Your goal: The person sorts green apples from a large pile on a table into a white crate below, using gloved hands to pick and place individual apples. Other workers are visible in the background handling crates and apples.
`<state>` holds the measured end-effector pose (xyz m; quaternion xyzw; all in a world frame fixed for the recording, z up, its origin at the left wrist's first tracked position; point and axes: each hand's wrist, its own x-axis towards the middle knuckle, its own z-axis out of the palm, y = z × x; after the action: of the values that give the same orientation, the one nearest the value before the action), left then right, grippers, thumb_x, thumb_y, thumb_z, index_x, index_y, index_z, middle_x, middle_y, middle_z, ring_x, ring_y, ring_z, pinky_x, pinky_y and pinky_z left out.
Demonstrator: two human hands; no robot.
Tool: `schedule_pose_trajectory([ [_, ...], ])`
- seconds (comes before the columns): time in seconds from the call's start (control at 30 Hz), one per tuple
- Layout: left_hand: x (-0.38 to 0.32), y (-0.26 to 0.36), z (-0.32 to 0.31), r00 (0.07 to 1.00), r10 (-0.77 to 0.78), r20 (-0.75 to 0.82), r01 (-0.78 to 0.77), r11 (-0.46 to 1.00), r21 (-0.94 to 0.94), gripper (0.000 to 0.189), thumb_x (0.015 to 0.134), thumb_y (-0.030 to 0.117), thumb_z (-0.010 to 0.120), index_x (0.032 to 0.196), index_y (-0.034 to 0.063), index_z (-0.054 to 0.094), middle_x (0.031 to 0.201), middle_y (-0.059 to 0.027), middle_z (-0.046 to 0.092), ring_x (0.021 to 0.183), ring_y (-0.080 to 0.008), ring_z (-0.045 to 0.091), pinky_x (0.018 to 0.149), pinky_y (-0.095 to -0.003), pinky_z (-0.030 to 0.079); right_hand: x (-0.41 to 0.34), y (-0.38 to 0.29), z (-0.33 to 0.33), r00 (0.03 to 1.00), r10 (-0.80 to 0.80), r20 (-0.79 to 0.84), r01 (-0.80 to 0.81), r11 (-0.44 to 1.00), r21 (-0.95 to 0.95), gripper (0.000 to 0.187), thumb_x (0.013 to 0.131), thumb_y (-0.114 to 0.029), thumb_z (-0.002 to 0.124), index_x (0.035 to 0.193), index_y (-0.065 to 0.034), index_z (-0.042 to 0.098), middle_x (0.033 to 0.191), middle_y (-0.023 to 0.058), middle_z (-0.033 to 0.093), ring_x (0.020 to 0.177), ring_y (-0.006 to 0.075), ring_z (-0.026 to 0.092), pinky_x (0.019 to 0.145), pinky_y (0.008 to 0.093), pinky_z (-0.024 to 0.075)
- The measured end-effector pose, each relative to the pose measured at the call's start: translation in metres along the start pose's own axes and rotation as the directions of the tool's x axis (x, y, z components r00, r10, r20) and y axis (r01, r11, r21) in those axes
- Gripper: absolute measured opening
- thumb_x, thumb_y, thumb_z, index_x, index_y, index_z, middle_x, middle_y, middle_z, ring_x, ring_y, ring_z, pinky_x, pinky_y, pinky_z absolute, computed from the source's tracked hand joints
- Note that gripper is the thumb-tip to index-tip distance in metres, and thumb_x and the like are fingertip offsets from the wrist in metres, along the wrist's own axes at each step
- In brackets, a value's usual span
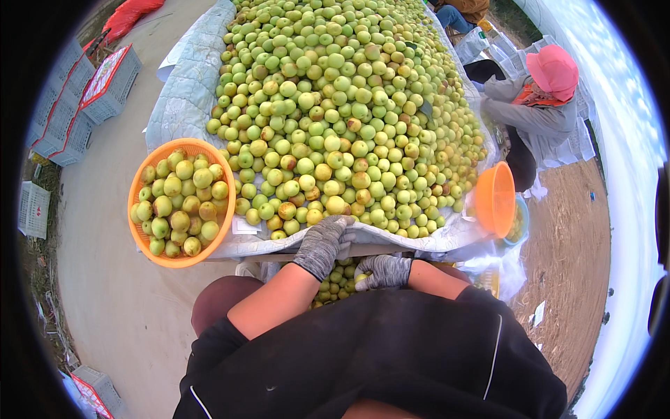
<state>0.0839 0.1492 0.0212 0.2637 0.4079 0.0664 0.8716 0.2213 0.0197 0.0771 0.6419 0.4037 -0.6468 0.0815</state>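
A large heap of green and yellowish round fruit [335, 120], some with brown patches, lies on a quilted cloth [183, 105]. My left hand [327, 243], in a grey knit glove, rests at the near edge of the cloth beside the lowest fruit; its fingertips are partly hidden. Below the edge, my right hand [384, 271], gloved alike, has its fingers round a green fruit [361, 278]. More fruit [335, 285] shows under the hands, in a holder I cannot make out. An orange plastic basket [137, 230] full of fruit stands to the left.
An orange plastic bowl [494, 199] stands tilted at the right corner, with a blue basin [523, 222] of fruit beside it. A person [544, 110] in a pink hat sits at the right; another is partly visible beyond. Plastic crates [112, 86] are stacked at the left.
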Motion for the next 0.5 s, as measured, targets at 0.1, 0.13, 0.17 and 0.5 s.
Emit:
schedule_pose_trajectory([
  [0.1,0.002,-0.001,0.003,1.000,0.019,0.000,-0.019,1.000,0.002,0.028,0.105,0.023,0.055,0.126,0.0065,0.065,0.113,-0.0050,0.069,0.094,-0.0155,0.069,0.077,-0.0278,0.058,0.003,-0.014,-0.010,0.994,-0.109,-0.011,0.087,0.845,-0.528,0.057,0.090,-0.044,0.075,0.138,-0.0140,0.065,0.114,0.0132,0.074,0.114,0.0309,0.066,0.104,0.0435,0.0475],
  [0.13,-0.001,-0.002,0.001,0.998,0.059,0.033,-0.059,0.998,0.002,0.028,0.105,0.023,0.055,0.125,0.0064,0.066,0.112,-0.0051,0.069,0.094,-0.0154,0.068,0.077,-0.0277,0.058,-0.007,-0.019,-0.033,0.994,-0.100,0.053,0.113,0.898,-0.426,0.048,0.090,-0.041,0.076,0.129,-0.0137,0.071,0.112,0.0114,0.075,0.112,0.0277,0.067,0.101,0.0412,0.0496],
  [0.17,-0.002,-0.002,0.001,0.991,0.100,0.088,-0.098,0.995,-0.019,0.028,0.105,0.024,0.055,0.124,0.0063,0.066,0.112,-0.0051,0.069,0.094,-0.0154,0.068,0.077,-0.0277,0.058,-0.015,-0.027,-0.063,0.949,-0.315,0.004,0.297,0.891,-0.343,0.035,0.094,-0.040,0.071,0.117,-0.0148,0.076,0.109,0.0093,0.076,0.105,0.0281,0.070,0.097,0.0401,0.0518],
  [0.5,0.003,-0.001,0.005,0.999,0.047,-0.006,-0.048,0.995,-0.085,0.028,0.106,0.024,0.055,0.123,0.0038,0.064,0.111,-0.0074,0.070,0.091,-0.0163,0.069,0.081,-0.0289,0.059,0.045,-0.117,-0.277,0.295,-0.322,-0.900,-0.341,0.844,-0.414,0.052,0.096,-0.043,0.067,0.139,-0.0149,0.059,0.136,0.0162,0.061,0.128,0.0304,0.058,0.108,0.0450,0.0477],
])
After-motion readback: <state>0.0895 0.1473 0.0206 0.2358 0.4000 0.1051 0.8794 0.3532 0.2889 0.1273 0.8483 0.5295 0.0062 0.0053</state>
